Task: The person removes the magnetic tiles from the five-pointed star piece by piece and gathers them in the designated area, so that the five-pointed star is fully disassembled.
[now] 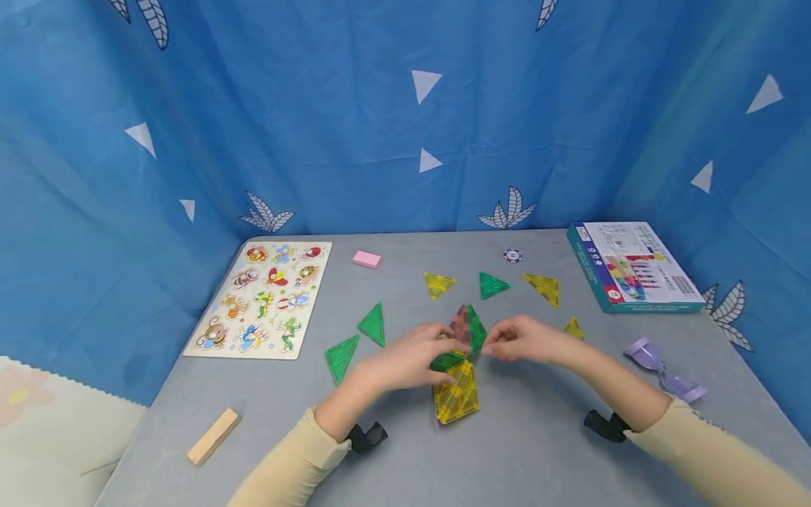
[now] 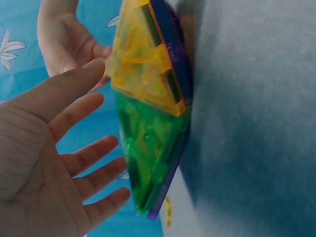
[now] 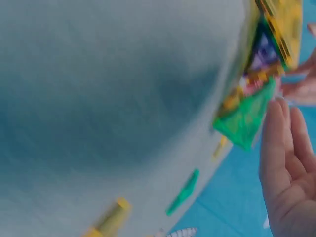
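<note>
A small structure of translucent magnetic tiles stands at the table's middle. Its near part is a yellow block (image 1: 457,396), with a green triangular tile (image 2: 149,148) joined beside it. At the far end a red tile (image 1: 460,324) and another green triangular tile (image 3: 248,117) lean together. My left hand (image 1: 415,358) is over the structure's left side; in the left wrist view its fingers are spread beside the tiles, gripping nothing. Just right of the far green tile is my right hand (image 1: 522,339), fingers rather straight near the tile's edge; contact is hard to tell.
Loose green triangles (image 1: 372,324) lie to the left, and yellow triangles (image 1: 543,289) behind. An insect puzzle board (image 1: 258,299), pink block (image 1: 367,260), wooden block (image 1: 214,436), poker chip (image 1: 512,255), teal box (image 1: 638,267) and purple hourglass (image 1: 665,370) surround them.
</note>
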